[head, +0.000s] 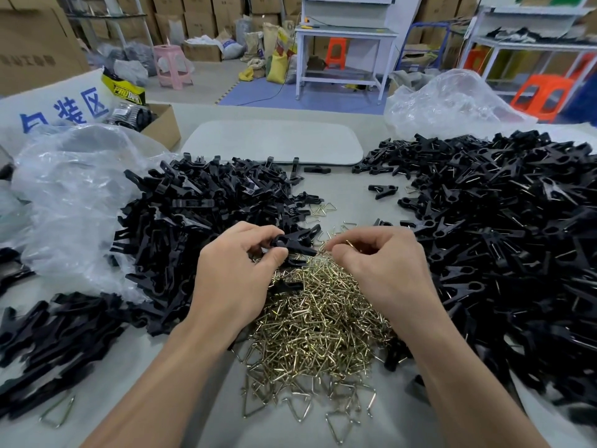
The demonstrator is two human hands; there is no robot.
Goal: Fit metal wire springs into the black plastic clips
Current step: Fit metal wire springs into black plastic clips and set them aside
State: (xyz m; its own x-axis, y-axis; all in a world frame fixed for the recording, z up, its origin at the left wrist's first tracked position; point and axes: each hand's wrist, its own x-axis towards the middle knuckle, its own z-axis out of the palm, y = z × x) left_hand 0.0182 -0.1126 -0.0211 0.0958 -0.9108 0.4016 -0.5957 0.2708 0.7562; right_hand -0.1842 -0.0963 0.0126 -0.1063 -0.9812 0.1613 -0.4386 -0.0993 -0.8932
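My left hand [235, 270] pinches a black plastic clip [295, 242] between thumb and fingers, just above the far edge of a heap of brass-coloured wire springs [318, 321]. My right hand [378, 263] is curled and pinches a wire spring [350, 244] close to the clip's right end. A large pile of loose black clip parts [193, 221] lies to the left. Another wide pile of black clips with wires showing in them [504, 237] fills the right side.
Crumpled clear plastic bags lie at the left [71, 195] and back right [449, 105]. A grey flat board [274, 142] sits at the table's far middle, a cardboard box [160, 124] at the back left. Stools, benches and cartons stand beyond the table.
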